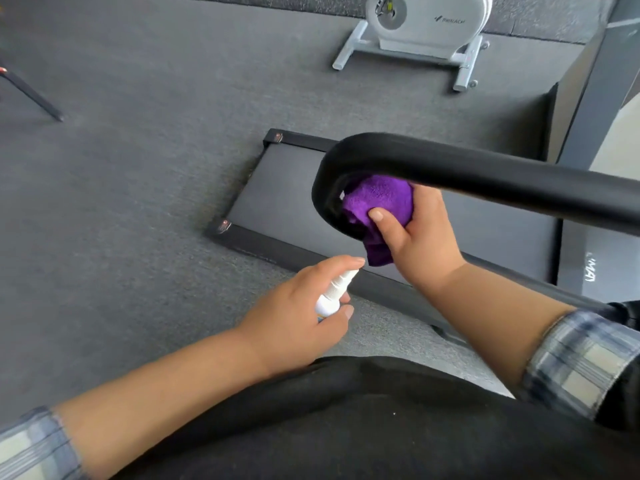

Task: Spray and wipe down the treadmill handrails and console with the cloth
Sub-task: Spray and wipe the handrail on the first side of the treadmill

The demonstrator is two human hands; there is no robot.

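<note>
Head view: bunched purple cloth (377,202) pressed inside handrail (485,178) bend

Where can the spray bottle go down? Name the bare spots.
Bare carpet left of the treadmill belt, up to the gray exercise machine. The belt's far end is bare too. Crowded: the handrail bend, where the right hand holds the cloth.

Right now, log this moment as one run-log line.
step: wiping handrail bend | right hand: cloth | left hand: spray bottle | console: not in view

purple cloth (381,199) (bunched) against handrail (485,174)
</note>
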